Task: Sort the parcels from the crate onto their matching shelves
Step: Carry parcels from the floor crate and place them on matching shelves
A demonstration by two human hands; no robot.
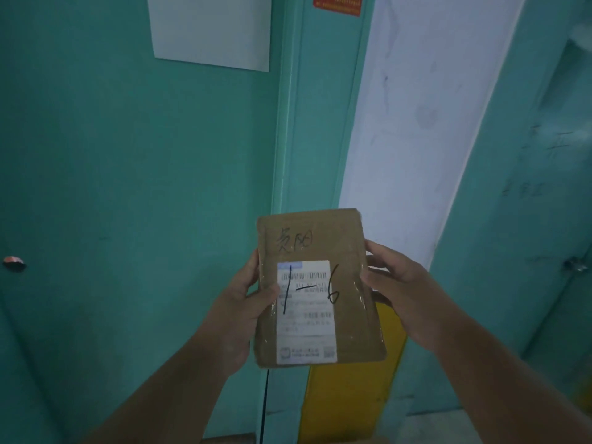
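Note:
I hold a flat brown parcel (317, 290) upright in front of me with both hands. It is wrapped in clear tape, has a white shipping label on its face, and "1-6" plus handwritten characters in black marker. My left hand (243, 302) grips its left edge, thumb lying across the label. My right hand (397, 290) holds the right edge, fingers behind the parcel. No crate and no shelf are in view.
Teal wall panels (128, 155) fill the view, with a white strip of wall (410, 123) right of centre. A white sheet (211, 27) and a red notice (338, 4) hang above. A yellow panel (352, 392) stands low behind the parcel. Door handles show at both sides.

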